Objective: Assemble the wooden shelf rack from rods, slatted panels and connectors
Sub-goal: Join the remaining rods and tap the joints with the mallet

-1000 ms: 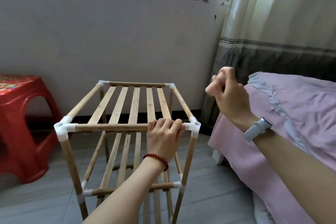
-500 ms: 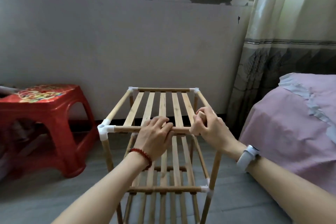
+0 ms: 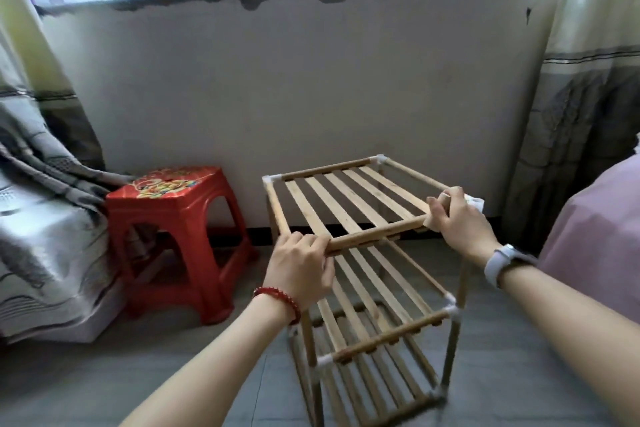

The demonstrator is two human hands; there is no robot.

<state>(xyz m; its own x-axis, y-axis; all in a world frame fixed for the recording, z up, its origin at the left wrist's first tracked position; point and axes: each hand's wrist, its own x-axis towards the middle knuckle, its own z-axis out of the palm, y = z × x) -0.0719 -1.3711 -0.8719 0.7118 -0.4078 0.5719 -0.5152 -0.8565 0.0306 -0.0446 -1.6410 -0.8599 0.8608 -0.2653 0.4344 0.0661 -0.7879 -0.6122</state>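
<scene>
The wooden shelf rack [image 3: 363,288] stands on the floor, with three slatted panels stacked between upright rods and white corner connectors [image 3: 450,305]. Its top slatted panel [image 3: 353,204] tilts slightly, its right side higher. My left hand [image 3: 299,270] grips the near-left end of the top front rod [image 3: 374,232], covering that corner. My right hand [image 3: 453,218] grips the near-right top corner, with a white connector [image 3: 474,203] showing just behind the fingers.
A red plastic stool [image 3: 173,236] stands left of the rack against the wall. Grey patterned fabric [image 3: 41,218] drapes over furniture at far left. A pink-covered bed [image 3: 595,246] lies to the right, with curtains [image 3: 588,97] behind it. The floor is grey tile.
My left hand has slid from the middle of the front rod to its left corner. The rack has swung right and tilted, and the view has pulled back and turned left.
</scene>
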